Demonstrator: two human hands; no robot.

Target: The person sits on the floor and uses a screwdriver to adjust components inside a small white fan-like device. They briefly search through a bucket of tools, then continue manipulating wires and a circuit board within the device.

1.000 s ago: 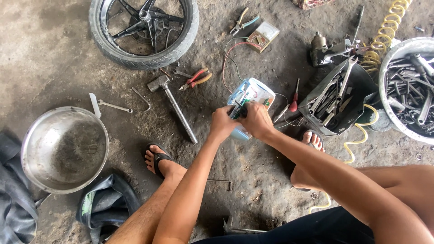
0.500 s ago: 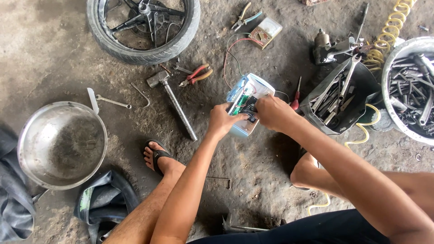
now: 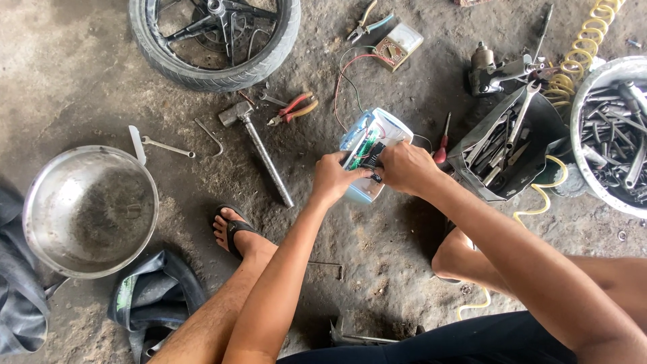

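Both my hands work on a small white and pale-blue plastic housing (image 3: 384, 125) that lies open on the dirt floor, with a green circuit board and wires showing inside it. My left hand (image 3: 335, 178) grips its near left edge. My right hand (image 3: 403, 166) pinches the dark part at the middle of the board. Thin red and green wires run from the housing toward a small meter (image 3: 399, 44) farther away.
A steel hammer (image 3: 259, 148), red-handled pliers (image 3: 291, 109), a screwdriver (image 3: 442, 145), a wheel with tyre (image 3: 214, 37), a metal bowl (image 3: 87, 209), a black tool bag (image 3: 505, 145), a tub of tools (image 3: 617, 131) and rubber tubes (image 3: 155, 296) surround me. My sandalled foot (image 3: 236, 232) rests nearby.
The view has shifted a little. My right hand has moved from the housing's side onto the circuit board; my left hand keeps its grip.
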